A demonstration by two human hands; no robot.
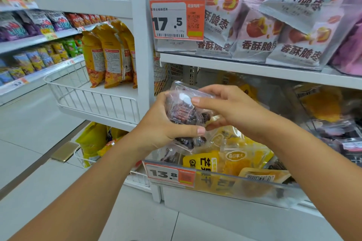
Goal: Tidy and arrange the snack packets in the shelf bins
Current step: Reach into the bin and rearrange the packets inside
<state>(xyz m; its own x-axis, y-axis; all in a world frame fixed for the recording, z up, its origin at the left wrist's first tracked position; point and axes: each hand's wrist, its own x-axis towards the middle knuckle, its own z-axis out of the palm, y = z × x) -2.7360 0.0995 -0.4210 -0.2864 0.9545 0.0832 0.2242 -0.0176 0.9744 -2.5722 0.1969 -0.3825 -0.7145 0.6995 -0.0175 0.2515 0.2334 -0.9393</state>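
Snack packets: the one in play is a clear packet of dark dried fruit (186, 111), held up in front of the shelf, just above the lower clear bin (254, 188). Our left hand (162, 123) cups it from the left w/ thumb across the bottom edge, fingers wrapped behind; our right hand (225, 107) pinches the top right side, thumb on the front face. Both hands closed on it, so prob. we're turning or squaring it up to read the label before it goes back, back side facing us.

Below, the bin holds a jumble: yellow mango packets (231, 162) lying flat and overlapping, plus a few more dark fruit packets (172, 155) at the left end near the 13.8 price tag (170, 175). Mixed stock, so sorting looks only partly done.

Upper bin (195, 53): pink jujube packets (254, 31) stacked leaning, behind the 17.5 tag (176, 19). To the right another bin w/ orange and dark packs, too blurred to sort out. Left, a white wire basket (94, 96) w/ yellow bags (109, 55) standing upright.
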